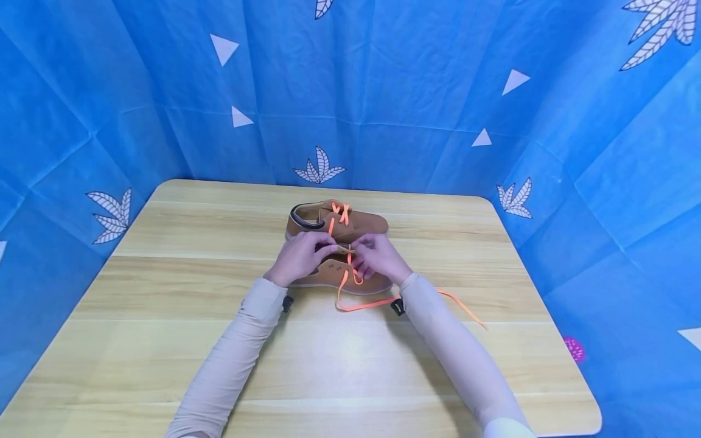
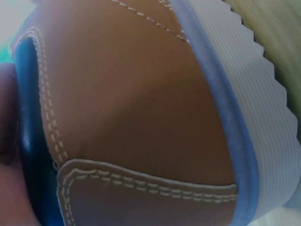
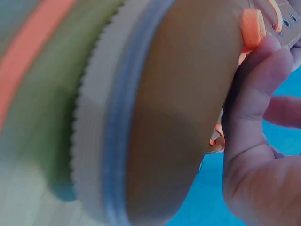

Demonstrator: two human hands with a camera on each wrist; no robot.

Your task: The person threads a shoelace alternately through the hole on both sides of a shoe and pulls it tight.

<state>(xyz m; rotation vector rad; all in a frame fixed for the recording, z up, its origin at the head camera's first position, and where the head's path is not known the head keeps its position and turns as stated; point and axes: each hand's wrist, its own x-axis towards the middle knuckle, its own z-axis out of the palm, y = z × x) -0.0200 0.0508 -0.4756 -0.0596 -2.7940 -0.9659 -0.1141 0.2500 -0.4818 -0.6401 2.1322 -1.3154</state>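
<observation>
Two brown shoes lie side by side, toes to the right. On the near shoe (image 1: pixel 328 275), also filling the left wrist view (image 2: pixel 131 94), an orange lace (image 1: pixel 361 306) runs through part of the eyelets. The left hand (image 1: pixel 300 257) pinches the raised far eyelet flap (image 1: pixel 345 249) between thumb and fingers; only a blurred part of that hand (image 2: pixel 9 141) shows at the left wrist view's edge. The right hand (image 1: pixel 380 258) has its fingers curled at the flap's toe-side end, pinching the lace. Its fingertips touch the lace (image 3: pixel 254 29) in the right wrist view.
The far shoe (image 1: pixel 367 224), with orange lace in its eyelets, stands just behind the near one. The near shoe's loose lace passes under the right forearm and ends on the wooden table (image 1: pixel 164 292) at the right. A blue patterned curtain (image 1: pixel 356 79) surrounds the table.
</observation>
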